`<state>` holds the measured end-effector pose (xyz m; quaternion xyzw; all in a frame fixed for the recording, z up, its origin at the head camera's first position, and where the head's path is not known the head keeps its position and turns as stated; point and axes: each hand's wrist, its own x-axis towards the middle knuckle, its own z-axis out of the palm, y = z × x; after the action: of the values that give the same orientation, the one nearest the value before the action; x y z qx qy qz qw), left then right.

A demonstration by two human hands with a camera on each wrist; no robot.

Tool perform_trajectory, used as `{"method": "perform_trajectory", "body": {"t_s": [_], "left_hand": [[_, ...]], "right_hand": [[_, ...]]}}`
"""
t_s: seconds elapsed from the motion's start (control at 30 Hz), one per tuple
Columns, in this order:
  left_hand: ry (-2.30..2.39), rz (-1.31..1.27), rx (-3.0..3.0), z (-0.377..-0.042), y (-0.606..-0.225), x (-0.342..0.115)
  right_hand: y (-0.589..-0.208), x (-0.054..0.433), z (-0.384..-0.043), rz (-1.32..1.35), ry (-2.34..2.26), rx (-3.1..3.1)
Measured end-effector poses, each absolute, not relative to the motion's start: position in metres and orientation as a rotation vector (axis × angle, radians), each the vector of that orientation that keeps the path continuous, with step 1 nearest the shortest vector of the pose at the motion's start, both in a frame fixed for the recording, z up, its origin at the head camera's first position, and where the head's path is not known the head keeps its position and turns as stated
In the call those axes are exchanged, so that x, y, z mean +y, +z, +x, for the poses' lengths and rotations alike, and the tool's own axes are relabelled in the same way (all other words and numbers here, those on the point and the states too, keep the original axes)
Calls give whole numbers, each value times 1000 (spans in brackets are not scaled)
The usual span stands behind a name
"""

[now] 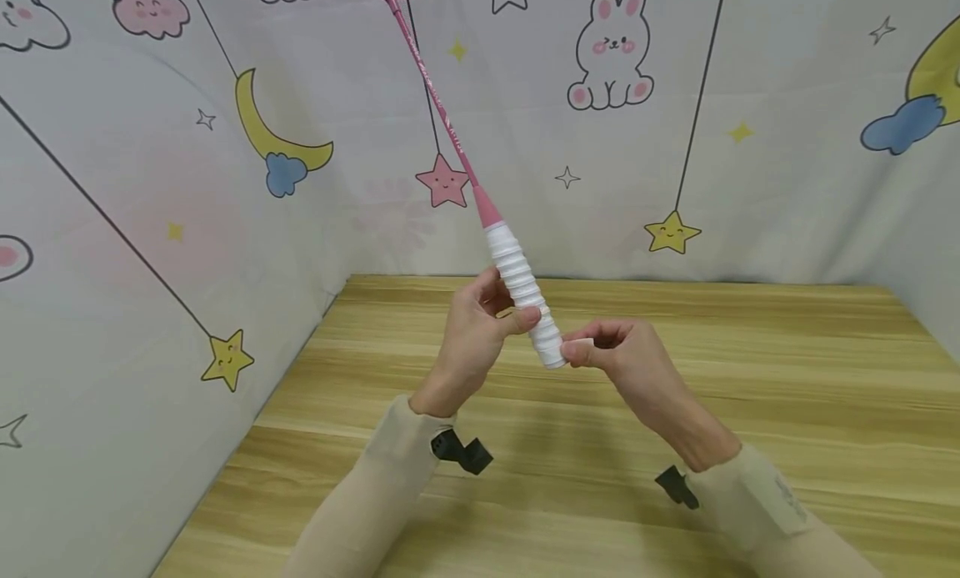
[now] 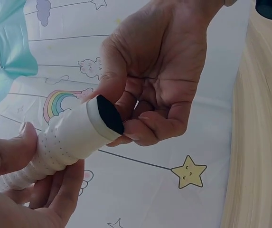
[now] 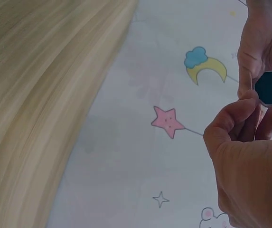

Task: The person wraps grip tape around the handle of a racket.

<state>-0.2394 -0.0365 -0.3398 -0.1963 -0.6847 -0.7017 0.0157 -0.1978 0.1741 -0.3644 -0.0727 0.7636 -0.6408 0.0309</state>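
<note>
A pink badminton racket (image 1: 442,111) slants up to the left in the head view, its head cut off by the top edge. White ridged grip tape (image 1: 517,269) with tiny holes covers its handle. My left hand (image 1: 476,332) holds the handle around its middle, thumb laid across the front. At the butt end, my right hand (image 1: 633,361) pinches a short white tape end (image 1: 585,342) between thumb and fingers. The dark butt cap (image 2: 108,116) shows in the left wrist view and faces the camera in the right wrist view.
A wood-grain table (image 1: 570,461) lies beneath both hands. Behind and to the left hangs a white cloth backdrop (image 1: 540,136) printed with stars, moons and rabbits. A black camera mount (image 1: 461,453) sits on the left wrist, another (image 1: 677,486) on the right.
</note>
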Motion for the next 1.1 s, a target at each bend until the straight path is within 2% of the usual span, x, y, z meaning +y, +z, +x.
{"method": "perform_trajectory", "body": {"t_s": [0.33,0.67,1.1], "left_hand": [[-2315,-568,-2088,-240,-338,-38],[-2087,-578,-2168,-241,-341,-33],[-2137,-541,-2130,-240,-339,-34]], "right_hand": [[-366,174,-199,-265,-2084,2215],[-363,171,-198,-120,-2015,2389],[-365,172,-198,-168,-2122,2252]]}}
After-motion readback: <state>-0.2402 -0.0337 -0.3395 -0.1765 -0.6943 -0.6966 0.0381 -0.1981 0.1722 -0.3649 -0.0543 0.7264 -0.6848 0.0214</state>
